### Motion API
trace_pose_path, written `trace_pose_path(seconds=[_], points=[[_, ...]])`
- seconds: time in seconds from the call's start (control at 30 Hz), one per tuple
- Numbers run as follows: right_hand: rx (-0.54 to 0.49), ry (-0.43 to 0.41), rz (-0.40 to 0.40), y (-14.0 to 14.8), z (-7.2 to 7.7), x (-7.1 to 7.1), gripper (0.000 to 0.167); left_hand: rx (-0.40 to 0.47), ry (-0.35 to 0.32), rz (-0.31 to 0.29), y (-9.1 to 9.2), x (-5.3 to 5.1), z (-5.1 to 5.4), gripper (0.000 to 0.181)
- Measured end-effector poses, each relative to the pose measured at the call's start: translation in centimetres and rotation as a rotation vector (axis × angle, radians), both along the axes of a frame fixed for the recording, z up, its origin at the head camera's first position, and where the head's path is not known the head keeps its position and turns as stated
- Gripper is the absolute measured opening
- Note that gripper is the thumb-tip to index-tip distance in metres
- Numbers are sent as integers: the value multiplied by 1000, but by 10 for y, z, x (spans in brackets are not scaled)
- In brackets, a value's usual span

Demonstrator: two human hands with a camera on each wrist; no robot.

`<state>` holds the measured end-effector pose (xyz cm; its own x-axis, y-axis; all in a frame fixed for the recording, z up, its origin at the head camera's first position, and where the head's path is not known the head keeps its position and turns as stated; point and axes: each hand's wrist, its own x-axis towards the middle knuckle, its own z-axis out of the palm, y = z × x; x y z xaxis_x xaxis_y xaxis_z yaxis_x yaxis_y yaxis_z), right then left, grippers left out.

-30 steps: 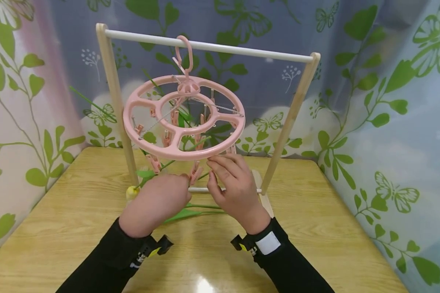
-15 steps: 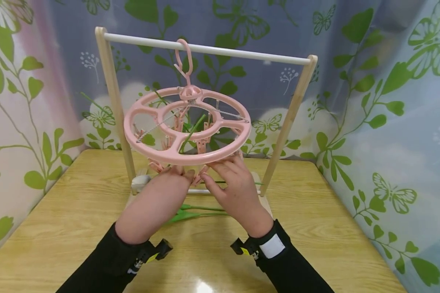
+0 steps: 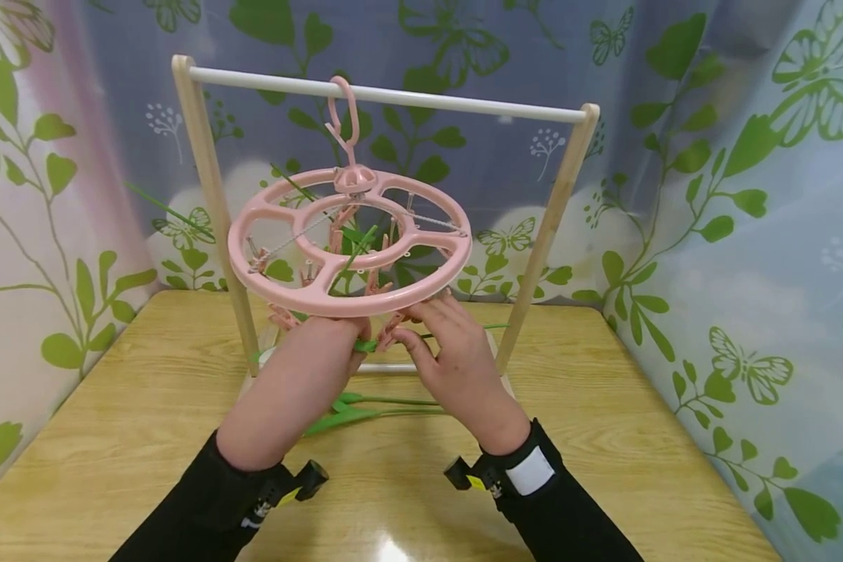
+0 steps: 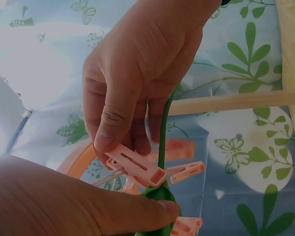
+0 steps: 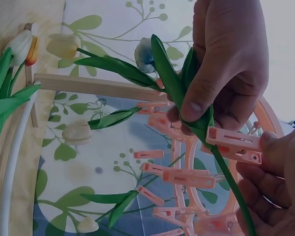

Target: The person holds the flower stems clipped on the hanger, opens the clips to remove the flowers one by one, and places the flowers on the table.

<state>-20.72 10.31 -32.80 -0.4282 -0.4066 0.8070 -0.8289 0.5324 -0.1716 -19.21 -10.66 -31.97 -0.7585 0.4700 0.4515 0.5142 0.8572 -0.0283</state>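
The tulip (image 5: 168,81) is in the left hand (image 3: 319,351), whose thumb and fingers pinch its leaves close to the stem. A blue head shows just beside those fingers, partly hidden by a leaf, and the stem runs out past the other side of them. The right hand (image 3: 460,363) pinches a pink clip (image 5: 233,145) between thumb and finger, with its other fingers bent below. The clip's tip meets the stem right next to the left fingertips; whether it grips the stem, I cannot tell.

Just above the fingers of both hands is a pink ring (image 3: 337,306), its hook over the bar (image 3: 449,102) of a wooden rack (image 3: 565,195). More clips (image 5: 187,178) hang from the ring beyond the fingers, and some hold pale tulips (image 5: 76,132). Below the fingers, green stems and leaves (image 3: 340,420) lie on the table (image 3: 604,453). Behind everything hangs a butterfly-print cloth (image 3: 520,47).
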Motion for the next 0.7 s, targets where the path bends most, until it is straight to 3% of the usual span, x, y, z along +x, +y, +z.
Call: trace_pose_path(seconds=[0.07,0.1,0.27,0.7], points=[[-9,-16,0,-1,0,1,33,121,-77,2,6,10,14,17],[-13,-24,4,-1,0,1,31,126,-78,4,7,11,15,15],[-25,-42,21,-3,-1,3,29,141,-27,-10,6,12,13,14],[-30,11,8,-4,-4,1,24,156,-73,20,11,12,13,11]])
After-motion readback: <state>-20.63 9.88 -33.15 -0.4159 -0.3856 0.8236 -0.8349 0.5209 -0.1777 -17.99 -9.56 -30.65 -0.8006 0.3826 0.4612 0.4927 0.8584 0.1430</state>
